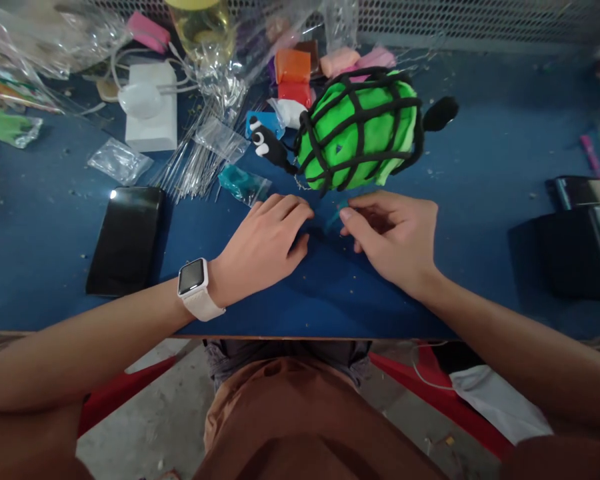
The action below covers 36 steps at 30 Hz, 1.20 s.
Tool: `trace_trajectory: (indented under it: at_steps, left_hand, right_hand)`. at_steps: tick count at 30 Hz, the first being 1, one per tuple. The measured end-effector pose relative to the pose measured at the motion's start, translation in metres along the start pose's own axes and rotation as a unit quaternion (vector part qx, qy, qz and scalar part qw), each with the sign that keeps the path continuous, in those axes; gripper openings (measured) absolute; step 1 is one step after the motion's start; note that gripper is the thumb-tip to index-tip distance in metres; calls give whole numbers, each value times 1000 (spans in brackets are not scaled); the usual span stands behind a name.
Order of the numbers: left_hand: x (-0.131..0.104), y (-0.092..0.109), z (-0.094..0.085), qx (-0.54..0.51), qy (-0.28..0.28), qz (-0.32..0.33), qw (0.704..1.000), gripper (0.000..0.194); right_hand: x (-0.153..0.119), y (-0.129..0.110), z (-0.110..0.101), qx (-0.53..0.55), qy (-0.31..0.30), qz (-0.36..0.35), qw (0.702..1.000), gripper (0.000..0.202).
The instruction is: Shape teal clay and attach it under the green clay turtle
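My right hand pinches a small teal piece between thumb and fingers, low over the blue table; its exact kind is too blurred to tell. My left hand rests on the table with nothing visible in it, fingers bent and the thumb apart from them. Just beyond both hands lies a handmade turtle-like figure, its bright green body crossed by black strips, with a black head to the left. Near my left fingertips is a small clear bag of teal clay-like material.
Thin metal wires lie fanned out left of the figure. A black phone and a white box-shaped device are further left. Coloured packets and a yellow-lidded jar stand behind. At right is a dark box.
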<state>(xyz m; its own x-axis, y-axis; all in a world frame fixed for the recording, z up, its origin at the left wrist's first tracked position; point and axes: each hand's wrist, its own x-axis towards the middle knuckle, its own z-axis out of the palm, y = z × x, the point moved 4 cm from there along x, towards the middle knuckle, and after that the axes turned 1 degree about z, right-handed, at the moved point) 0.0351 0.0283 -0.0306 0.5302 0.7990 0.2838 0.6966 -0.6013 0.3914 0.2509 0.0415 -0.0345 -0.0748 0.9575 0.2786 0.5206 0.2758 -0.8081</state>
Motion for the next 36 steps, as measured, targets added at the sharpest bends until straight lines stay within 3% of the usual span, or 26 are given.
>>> trace_trajectory:
  at_steps: [5,8,11,16,22,30,36]
  left_hand:
    - [-2,7,2,-1,-1,37,999,17]
    - [-4,19,10,-35,-14,79,996,23]
    - [-7,29,19,-67,-29,84,994,39]
    - [1,35,32,-84,-52,35,995,65]
    - [22,38,43,-97,-58,3,994,75]
    - [20,23,49,-141,-33,-7,989,83]
    - [21,23,48,-183,-23,13,983,86]
  right_hand:
    - [-1,21,-39,-63,102,-40,992,28]
    - [11,40,-46,-57,100,-31,993,28]
    - [21,50,-40,-45,78,-15,996,27]
    - [25,47,-24,-18,36,-18,999,33]
    - [32,46,-12,31,-6,-46,998,40]
    - [33,54,-7,94,-4,-29,995,51]
    - [32,62,-6,114,4,-23,993,53]
